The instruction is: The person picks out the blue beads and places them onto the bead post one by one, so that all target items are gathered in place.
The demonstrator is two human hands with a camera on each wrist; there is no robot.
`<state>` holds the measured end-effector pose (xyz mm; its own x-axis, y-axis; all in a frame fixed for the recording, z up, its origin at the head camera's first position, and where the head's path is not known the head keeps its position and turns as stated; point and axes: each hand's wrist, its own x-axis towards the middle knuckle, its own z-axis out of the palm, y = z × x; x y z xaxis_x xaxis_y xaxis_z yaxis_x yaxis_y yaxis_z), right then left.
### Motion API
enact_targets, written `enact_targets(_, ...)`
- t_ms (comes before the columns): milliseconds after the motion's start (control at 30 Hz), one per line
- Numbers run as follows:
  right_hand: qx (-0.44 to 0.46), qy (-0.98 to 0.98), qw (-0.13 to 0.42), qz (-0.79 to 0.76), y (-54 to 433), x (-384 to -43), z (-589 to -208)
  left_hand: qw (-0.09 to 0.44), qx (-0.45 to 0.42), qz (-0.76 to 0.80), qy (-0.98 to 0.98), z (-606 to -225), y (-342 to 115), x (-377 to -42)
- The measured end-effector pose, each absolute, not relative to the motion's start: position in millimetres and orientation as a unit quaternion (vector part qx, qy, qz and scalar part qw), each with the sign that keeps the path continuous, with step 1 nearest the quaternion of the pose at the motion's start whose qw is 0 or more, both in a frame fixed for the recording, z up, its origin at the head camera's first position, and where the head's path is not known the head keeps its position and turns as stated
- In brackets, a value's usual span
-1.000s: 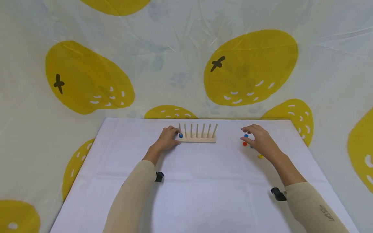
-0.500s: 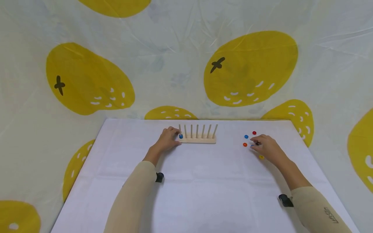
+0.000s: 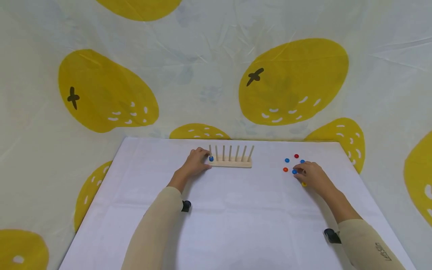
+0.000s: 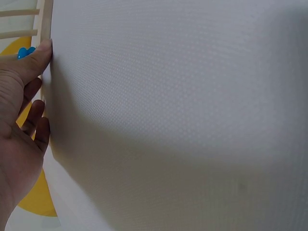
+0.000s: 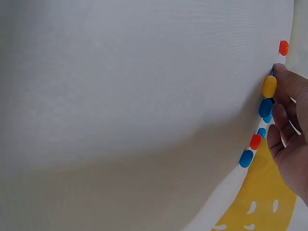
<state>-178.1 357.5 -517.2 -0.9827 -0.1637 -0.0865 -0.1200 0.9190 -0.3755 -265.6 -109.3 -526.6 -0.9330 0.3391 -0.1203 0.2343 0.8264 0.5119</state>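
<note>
Steadying the rack (image 3: pixel 233 164), presumably against sliding, the left hand (image 3: pixel 195 162) has fingers curled on its left end; the right hand (image 3: pixel 314 176) has its fingers pinching a blue bead (image 3: pixel 294 171) at the worktop (image 3: pixel 253 225), near an orange bead (image 3: pixel 285 169), gap likely easing the grip.

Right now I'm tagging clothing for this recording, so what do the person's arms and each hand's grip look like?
The left sleeve and right sleeve are beige; the right one carries small dark lettering, too small to read for sure. A black left wrist camera and right wrist camera show by the cuffs. The left grip and right grip are ungloved.
</note>
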Motion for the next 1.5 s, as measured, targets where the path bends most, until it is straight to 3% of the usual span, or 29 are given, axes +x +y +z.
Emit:
enact_targets(1000, -0.048, 0.969, 0.058, -0.234, 352.3, -178.3, -512.0, 0.114, 0.141, 0.256, 0.950, -525.3, -108.8, -265.2)
enact_targets(1500, -0.123, 0.958, -0.036, -0.256, 311.6, -194.2, -483.2, 0.113, 0.136, 0.253, 0.951, -527.2, -108.2, -266.1)
